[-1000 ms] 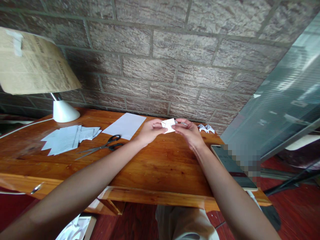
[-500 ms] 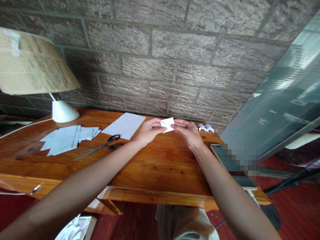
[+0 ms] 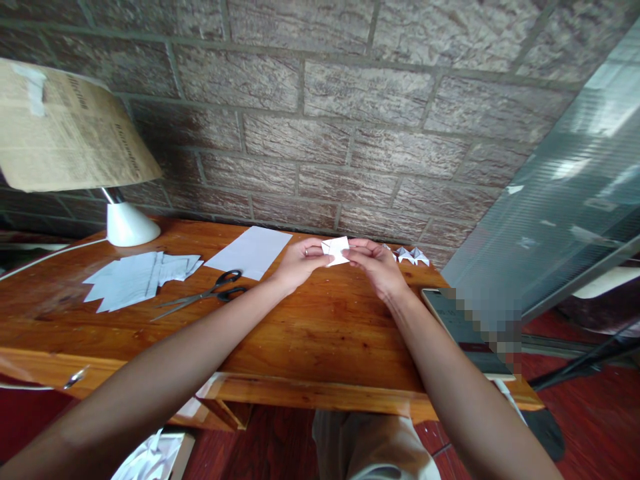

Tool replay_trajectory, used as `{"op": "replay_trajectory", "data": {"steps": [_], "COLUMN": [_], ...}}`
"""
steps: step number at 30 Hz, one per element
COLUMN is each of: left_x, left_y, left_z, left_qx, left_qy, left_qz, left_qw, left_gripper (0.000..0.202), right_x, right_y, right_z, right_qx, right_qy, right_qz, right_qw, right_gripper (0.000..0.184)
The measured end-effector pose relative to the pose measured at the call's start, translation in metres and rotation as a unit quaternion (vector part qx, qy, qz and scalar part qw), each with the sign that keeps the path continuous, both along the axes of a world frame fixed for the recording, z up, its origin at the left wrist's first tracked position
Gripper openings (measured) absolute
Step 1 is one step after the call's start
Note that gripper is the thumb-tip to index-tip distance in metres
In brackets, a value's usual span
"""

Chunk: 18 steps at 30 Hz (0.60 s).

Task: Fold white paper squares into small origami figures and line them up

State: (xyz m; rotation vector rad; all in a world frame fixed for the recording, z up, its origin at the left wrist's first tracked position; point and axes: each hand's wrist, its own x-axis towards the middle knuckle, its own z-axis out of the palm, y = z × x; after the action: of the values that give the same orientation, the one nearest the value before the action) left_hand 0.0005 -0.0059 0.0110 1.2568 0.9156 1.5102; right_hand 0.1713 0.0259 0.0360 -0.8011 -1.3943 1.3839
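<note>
A small folded white paper (image 3: 336,249) is held up above the far part of the wooden table (image 3: 320,333). My left hand (image 3: 299,264) pinches its left side, thumb in front and fingers behind. On the opposite side, my right hand (image 3: 376,264) grips the paper, with the thumb across its front face. Creases show on the paper's upper left; its back is hidden. Beyond my right hand stand several folded paper pieces (image 3: 414,255), partly covered by the fingers. Left of my left hand lie a white sheet (image 3: 249,250) and black-handled scissors (image 3: 210,292).
A stack of cut papers (image 3: 133,280) lies at the left, before a lamp (image 3: 131,225) with a newsprint shade. At the right edge rests a tablet-like device (image 3: 457,327). A brick wall (image 3: 330,147) rises behind. Below the table is a box (image 3: 180,457) of paper scraps.
Both hands keep the same grip on the folded paper. The whole view has shifted very slightly; nothing else has visibly moved.
</note>
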Motion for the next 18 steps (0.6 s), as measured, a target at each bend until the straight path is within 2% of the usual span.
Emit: {"op": "replay_trajectory", "data": {"steps": [10, 18], "left_x": [0.0009, 0.004], "left_y": [0.0014, 0.001], "left_z": [-0.0026, -0.0032], "left_qx": [0.003, 0.005], "left_qy": [-0.008, -0.039], "left_qz": [-0.008, 0.009], "left_qw": [1.0, 0.999], "left_gripper": [0.031, 0.036], "right_x": [-0.0016, -0.0021], "right_y": [-0.0012, 0.0004], "right_z": [-0.0019, -0.0031], "right_qx": [-0.002, -0.019], "right_qy": [-0.01, 0.028], "right_qz": [-0.017, 0.003], "right_qw": [1.0, 0.999], "right_gripper": [0.045, 0.049]}}
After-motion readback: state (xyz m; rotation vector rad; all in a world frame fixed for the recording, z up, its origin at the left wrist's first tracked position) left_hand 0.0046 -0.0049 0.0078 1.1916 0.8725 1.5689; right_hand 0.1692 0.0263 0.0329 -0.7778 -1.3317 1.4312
